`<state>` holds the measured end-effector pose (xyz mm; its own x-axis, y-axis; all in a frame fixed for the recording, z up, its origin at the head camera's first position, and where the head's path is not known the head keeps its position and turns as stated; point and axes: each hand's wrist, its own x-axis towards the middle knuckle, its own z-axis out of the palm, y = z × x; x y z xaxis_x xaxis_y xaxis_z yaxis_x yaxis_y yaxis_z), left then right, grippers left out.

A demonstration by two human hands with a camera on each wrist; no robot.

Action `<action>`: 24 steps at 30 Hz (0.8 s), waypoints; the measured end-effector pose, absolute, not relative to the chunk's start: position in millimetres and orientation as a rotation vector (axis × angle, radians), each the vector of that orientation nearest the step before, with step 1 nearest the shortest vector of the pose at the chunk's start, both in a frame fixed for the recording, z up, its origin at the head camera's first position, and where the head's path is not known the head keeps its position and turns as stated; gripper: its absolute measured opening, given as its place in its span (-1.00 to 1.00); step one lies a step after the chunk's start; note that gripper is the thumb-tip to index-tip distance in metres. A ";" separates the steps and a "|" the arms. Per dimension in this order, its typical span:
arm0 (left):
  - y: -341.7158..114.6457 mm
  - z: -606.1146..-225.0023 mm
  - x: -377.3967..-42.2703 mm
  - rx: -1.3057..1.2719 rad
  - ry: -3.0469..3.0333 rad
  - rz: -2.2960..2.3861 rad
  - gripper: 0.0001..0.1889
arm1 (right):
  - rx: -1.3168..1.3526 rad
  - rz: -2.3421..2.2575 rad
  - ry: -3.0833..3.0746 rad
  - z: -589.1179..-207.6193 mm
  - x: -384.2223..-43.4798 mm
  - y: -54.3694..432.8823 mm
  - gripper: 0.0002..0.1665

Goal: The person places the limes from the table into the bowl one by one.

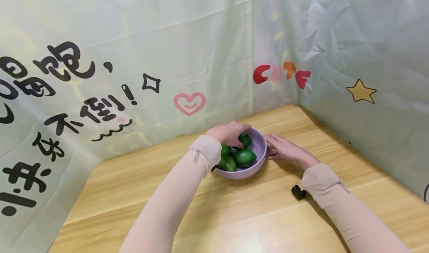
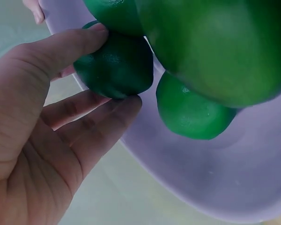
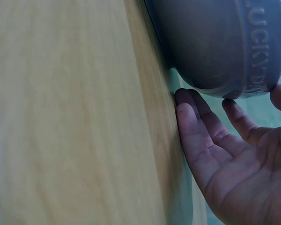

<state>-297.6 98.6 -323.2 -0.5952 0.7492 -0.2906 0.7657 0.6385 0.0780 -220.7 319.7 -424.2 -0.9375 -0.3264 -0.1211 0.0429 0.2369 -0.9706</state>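
A lilac bowl [image 1: 259,145] stands on the table with several green limes in it. My left hand [image 1: 231,133] reaches over its far left rim and holds a dark green lime [image 2: 114,65] between thumb and fingers. In the head view this lime [image 1: 246,139] lies at the far side of the bowl. A rounder lime [image 1: 244,157] and a lighter one [image 1: 226,163] lie nearer. At the right side, my right hand [image 1: 285,149] touches the outer wall with thumb and fingertips, its fingers extended. Raised lettering runs along the bowl's side [image 3: 215,47] in the right wrist view.
Near the right sleeve a small black object [image 1: 298,192] sits on the wooden table [image 1: 214,223]. Printed cloth walls [image 1: 214,59] border the table at the back, left and right.
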 end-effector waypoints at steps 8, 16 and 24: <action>97.2 -327.6 -299.2 1.231 2.558 -0.112 -0.72 | -0.267 -1.753 2.225 -425.6 -221.3 318.2 -0.23; 94.5 -326.1 -295.6 1.202 2.562 -0.069 -0.72 | -0.282 -1.753 2.230 -425.8 -220.7 318.6 -0.25; 91.9 -323.1 -294.5 1.196 2.566 -0.055 -0.73 | -0.281 -1.752 2.234 -425.0 -220.3 320.1 -0.27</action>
<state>-294.5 91.9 -323.1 -0.6041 0.7411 -0.2929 0.7531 0.6511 0.0944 -220.3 320.1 -425.0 -0.9397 -0.3256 -0.1042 0.0235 0.2425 -0.9699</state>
